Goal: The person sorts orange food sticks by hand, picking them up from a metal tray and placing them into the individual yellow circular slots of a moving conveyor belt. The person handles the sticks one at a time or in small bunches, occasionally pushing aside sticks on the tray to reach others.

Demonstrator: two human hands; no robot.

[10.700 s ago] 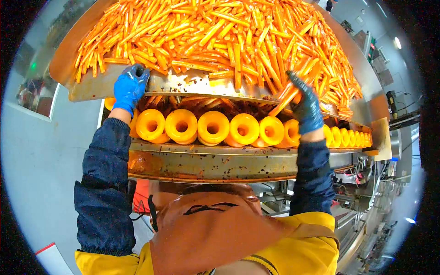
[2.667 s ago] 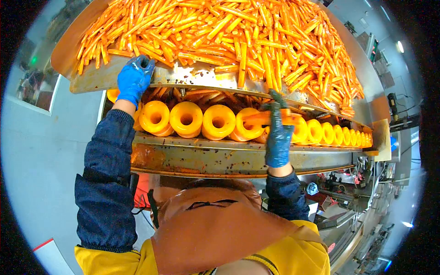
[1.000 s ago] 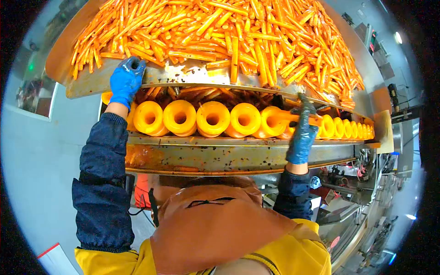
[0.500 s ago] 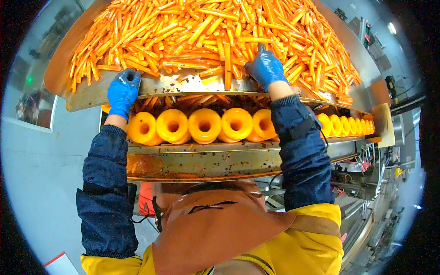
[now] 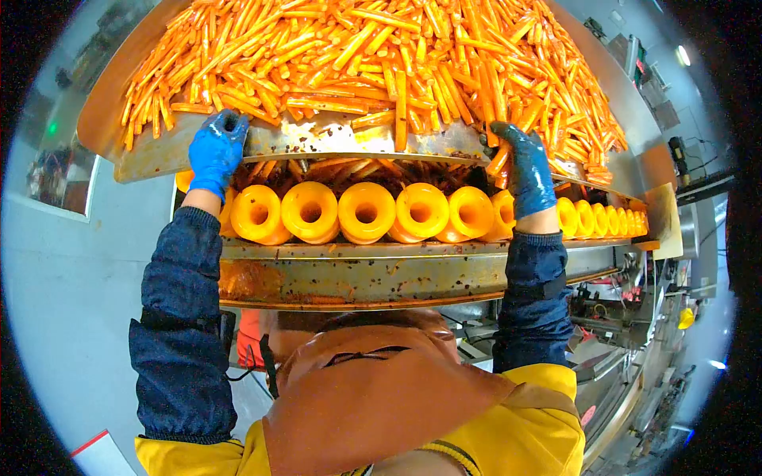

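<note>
My left hand (image 5: 216,155), in a blue glove, is closed on the front lip of the sloped metal tray (image 5: 171,151). At the right part of the same lip is my right hand (image 5: 530,170), its blue glove wet and dark at the fingertips. Its fingers curl over a few glossy orange sticks (image 5: 498,159) that poke past the lip; the far side of that hand is hidden. A thick heap of such orange sticks (image 5: 341,55) covers the tray. Below the lip runs a row of yellow spool-shaped rollers (image 5: 366,213), with more sticks behind them in shadow.
A metal ledge (image 5: 381,282) with dark specks runs in front of the rollers, close to my brown apron (image 5: 381,397). To the right stand machine parts and metal frames (image 5: 611,317). Pale floor (image 5: 79,301) lies to the left.
My right hand has moved back from the heap and to the right, down to the lip, where sticks now jut over. My left hand stays at the lip.
</note>
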